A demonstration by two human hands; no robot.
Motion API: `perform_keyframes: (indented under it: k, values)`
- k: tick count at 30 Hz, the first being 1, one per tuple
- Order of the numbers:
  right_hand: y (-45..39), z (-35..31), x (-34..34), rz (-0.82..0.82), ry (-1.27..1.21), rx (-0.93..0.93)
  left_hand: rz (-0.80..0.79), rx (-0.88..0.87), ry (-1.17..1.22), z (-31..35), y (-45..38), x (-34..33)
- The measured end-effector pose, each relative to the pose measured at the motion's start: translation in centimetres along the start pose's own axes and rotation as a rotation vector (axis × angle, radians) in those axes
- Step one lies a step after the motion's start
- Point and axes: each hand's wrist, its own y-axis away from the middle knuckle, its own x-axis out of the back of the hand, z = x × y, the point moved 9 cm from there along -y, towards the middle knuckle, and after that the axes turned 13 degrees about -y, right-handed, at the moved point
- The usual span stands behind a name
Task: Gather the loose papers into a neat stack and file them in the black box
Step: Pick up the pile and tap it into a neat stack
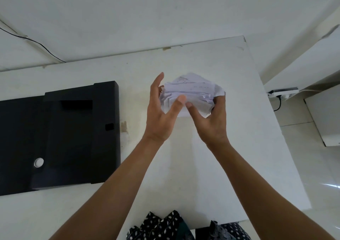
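Note:
A rough bundle of white papers [191,90] is held above the middle of the white table [230,157]. My left hand [161,110] cups its left side, thumb pressed on the front sheets. My right hand [211,122] grips the bundle's right lower edge with thumb on top. The sheets are uneven, with corners sticking out at the top and right. The black box [73,138] lies flat and open on the table to the left, apart from both hands, with a round white finger hole [38,162] in its spine.
The table's right edge drops to a pale tiled floor. A power strip with a plug [282,93] sits on the floor at the right. A black cable [36,42] runs along the wall behind. Dotted dark fabric [165,227] lies at the table's near edge.

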Motion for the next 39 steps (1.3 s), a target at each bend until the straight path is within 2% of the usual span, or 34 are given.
perform_keyframes:
  k: [3, 7, 11, 16, 24, 28, 33, 35, 37, 39]
  values:
    - [-0.1, -1.8, -0.8, 0.054, -0.107, 0.068, 0.125, 0.08, 0.065, 1.5, -0.3, 0.0]
    - [-0.3, -2.0, -1.2, 0.232, -0.344, -0.018, 0.277, 0.199, 0.057, 2.3, -0.7, -0.5]
    - [-0.9, -1.1, -0.8, 0.319, -0.354, -0.085, 0.351, 0.252, 0.072, 1.1, -0.6, -0.2]
    - [-1.0, -1.3, -1.3, 0.221, -0.334, -0.046, 0.294, 0.187, 0.026, 2.2, -0.7, -0.7]
    - [-1.8, -1.8, -0.9, 0.271, -0.307, -0.078, 0.358, 0.31, 0.098, 0.1, -1.0, -0.3]
    - [-1.0, -1.3, -0.7, 0.083, -0.167, -0.027, 0.278, 0.271, 0.153, -1.2, -0.4, -0.4]
    - [0.4, 1.0, -1.1, -0.21, 0.064, 0.051, 0.203, 0.246, 0.089, -2.5, 0.3, -1.0]
    - [0.6, 1.8, -1.0, -0.272, 0.171, 0.046, 0.187, 0.263, 0.058, -2.7, -0.2, -1.2]
    - [0.4, 2.0, -0.1, -0.201, 0.212, 0.048, 0.15, 0.283, 0.079, -3.2, -0.9, -1.5]
    - [0.0, 2.0, 1.3, -0.032, 0.173, -0.003, 0.09, 0.279, 0.109, -3.5, -1.1, -1.8]
